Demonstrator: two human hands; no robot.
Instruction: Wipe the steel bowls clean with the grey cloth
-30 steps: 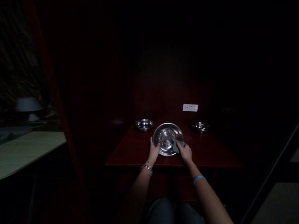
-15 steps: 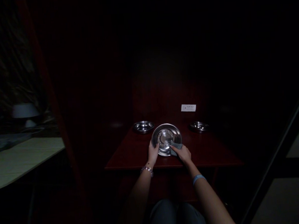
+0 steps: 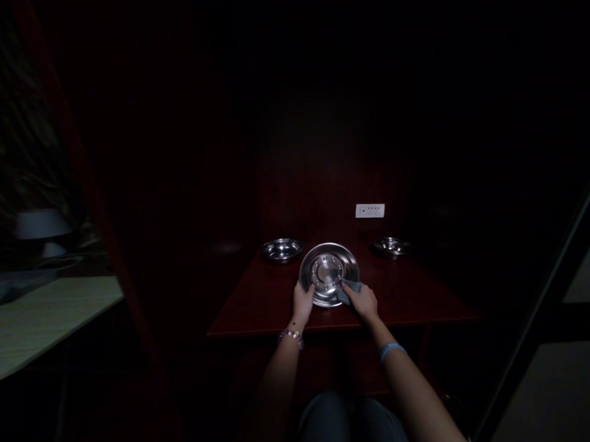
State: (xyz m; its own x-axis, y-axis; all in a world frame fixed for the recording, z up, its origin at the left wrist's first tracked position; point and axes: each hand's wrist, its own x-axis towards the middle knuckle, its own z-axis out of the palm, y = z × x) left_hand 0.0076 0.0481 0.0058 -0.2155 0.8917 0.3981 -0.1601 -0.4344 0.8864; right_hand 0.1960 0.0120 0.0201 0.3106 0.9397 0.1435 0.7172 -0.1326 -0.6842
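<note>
A shiny round metal bowl (image 3: pixel 327 271) is tilted up over the dark red table, its inside facing me. My left hand (image 3: pixel 304 302) grips its lower left rim, thumb on the inner side and the other fingers hidden behind. At the lower right rim, my right hand (image 3: pixel 362 301) is closed on a grey-blue cloth (image 3: pixel 346 292), pressing it against the bowl. Part of the cloth is covered by the fingers. Farther back on the table stand a second metal bowl (image 3: pixel 282 250) at the left and a third metal bowl (image 3: pixel 392 247) at the right.
The dark red table (image 3: pixel 261 316) ends just in front of my knees. A white socket panel (image 3: pixel 370 210) is on the back wall. Off to the left are a pale tabletop (image 3: pixel 46 323) and a lamp (image 3: pixel 43 225). Much of the surroundings is dark.
My right hand and the cloth have shifted slightly to the right along the bowl's lower edge. The left hand keeps its hold. The view has turned a little.
</note>
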